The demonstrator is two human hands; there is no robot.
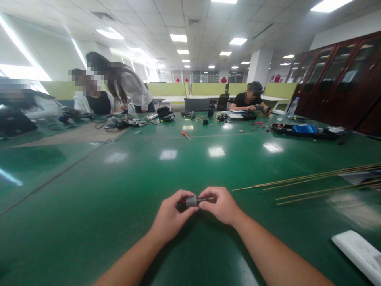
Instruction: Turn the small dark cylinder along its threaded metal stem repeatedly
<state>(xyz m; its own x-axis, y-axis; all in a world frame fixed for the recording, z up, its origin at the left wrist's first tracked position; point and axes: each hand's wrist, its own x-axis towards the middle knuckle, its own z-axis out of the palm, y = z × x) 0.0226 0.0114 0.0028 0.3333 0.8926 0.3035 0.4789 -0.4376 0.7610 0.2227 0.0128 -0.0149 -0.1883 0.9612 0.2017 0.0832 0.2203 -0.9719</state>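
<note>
The cylinder (191, 201), small and made of grey metal, was held just above or on the desk (149, 171); which of the two could not be told. The left hand (171, 216) was clamped on the cylinder, thumb and fingers closed around its body. At its right end, a thin rod (210, 199) pointed right, and the right hand (222, 205) pinched it close to the cylinder, the fingertips of both hands nearly meeting.

To the right of the cylinder, several long, thin sticks (300, 181) lay across the desk. Nearer the person and well to the right of the cylinder was a white object (360, 254), cut off by the edge of the view.

Beyond the cylinder lay an orange screwdriver (186, 135), and farther beyond it stood a small black box (205, 120). Far beyond and to the right of the cylinder were a long black tray (309, 135) with blue items (305, 128) in it and a clear bottle (293, 107). A person in a black top (244, 100) sat beyond the cylinder to the right; others were far to its left, near a heap of parts (117, 123).
</note>
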